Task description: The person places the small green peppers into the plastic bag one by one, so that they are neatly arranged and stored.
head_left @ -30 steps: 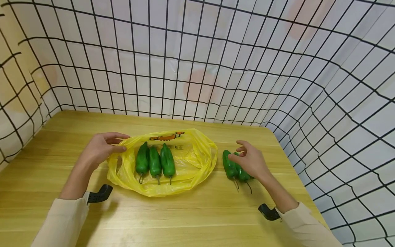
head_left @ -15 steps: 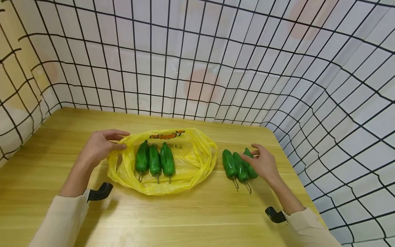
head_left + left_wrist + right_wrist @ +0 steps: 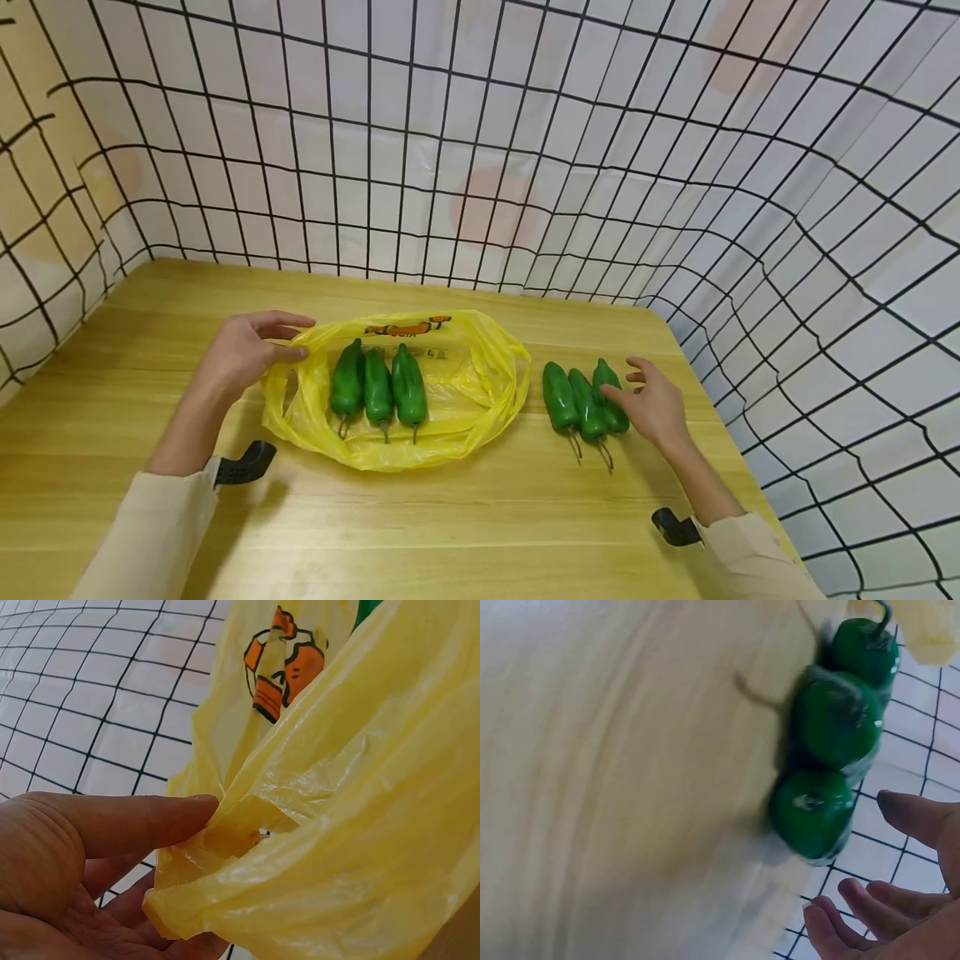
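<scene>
A yellow plastic bag [image 3: 457, 417] lies spread on the table with its mouth wide. Inside it three green peppers [image 3: 378, 387] rest side by side, stems toward the person. My left hand [image 3: 247, 350] pinches the bag's left edge between thumb and fingers; the left wrist view shows the gathered plastic [image 3: 225, 862] there. To the right of the bag, three more green peppers [image 3: 590, 404] lie in a row on the wood. My right hand [image 3: 652, 400] hovers at the rightmost pepper [image 3: 812, 812], fingers spread and holding nothing, the thumb overlapping that pepper in the head view.
Black wire mesh [image 3: 480, 158] over pale sheeting stands along the back and both sides of the wooden table [image 3: 420, 533]. Black wrist devices [image 3: 246, 463] stick out from both cream sleeves. Bare wood lies in front of the bag.
My right hand has drawn back to the right from over the right-hand peppers, uncovering the third one. The left hand keeps its hold on the bag's edge.
</scene>
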Demonstrator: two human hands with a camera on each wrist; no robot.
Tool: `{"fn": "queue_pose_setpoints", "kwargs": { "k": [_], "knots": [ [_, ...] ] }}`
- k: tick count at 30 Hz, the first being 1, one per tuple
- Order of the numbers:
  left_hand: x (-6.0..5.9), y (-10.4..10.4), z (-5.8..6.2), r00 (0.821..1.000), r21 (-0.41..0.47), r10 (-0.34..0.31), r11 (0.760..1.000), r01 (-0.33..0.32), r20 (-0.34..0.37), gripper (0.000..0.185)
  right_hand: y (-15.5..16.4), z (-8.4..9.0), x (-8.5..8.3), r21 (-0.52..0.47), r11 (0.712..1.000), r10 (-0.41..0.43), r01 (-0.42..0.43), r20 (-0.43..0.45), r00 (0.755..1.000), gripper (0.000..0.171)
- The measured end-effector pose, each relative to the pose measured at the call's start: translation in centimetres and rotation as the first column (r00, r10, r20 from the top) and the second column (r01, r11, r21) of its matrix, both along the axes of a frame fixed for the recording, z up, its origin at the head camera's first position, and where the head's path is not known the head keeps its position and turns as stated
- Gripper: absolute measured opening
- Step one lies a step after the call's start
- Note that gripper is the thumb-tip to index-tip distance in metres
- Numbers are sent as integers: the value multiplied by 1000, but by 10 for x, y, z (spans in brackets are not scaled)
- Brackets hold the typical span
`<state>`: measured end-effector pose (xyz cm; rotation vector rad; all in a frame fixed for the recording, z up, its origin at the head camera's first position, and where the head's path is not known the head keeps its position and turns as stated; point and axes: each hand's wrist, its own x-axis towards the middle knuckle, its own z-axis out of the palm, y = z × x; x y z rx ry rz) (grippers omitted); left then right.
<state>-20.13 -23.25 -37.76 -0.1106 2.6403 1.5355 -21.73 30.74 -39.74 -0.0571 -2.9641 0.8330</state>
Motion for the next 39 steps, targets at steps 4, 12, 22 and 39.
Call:
{"fn": "queue_pose_setpoints", "kwargs": {
  "k": [4,12,22,39],
  "knots": [
    [-1,1,0,1000,3,6,1000,-6,-9,46,4,-5,1,-11,1000,-7,8,22,1000,75],
    [1,1,-1,1000,0,9,1000,-9,-16,44,6,-12,4,-17,1000,7,-7,23,1000,74],
    [1,2,1,1000,-15,12,1000,-12,-10,43,8,-20,5,-18,1000,0,0,30,1000,70],
    [1,1,-1,1000,-38,14,999,-14,-13,43,6,-20,4,-30,1000,-2,3,32,999,66]
  ]
}}
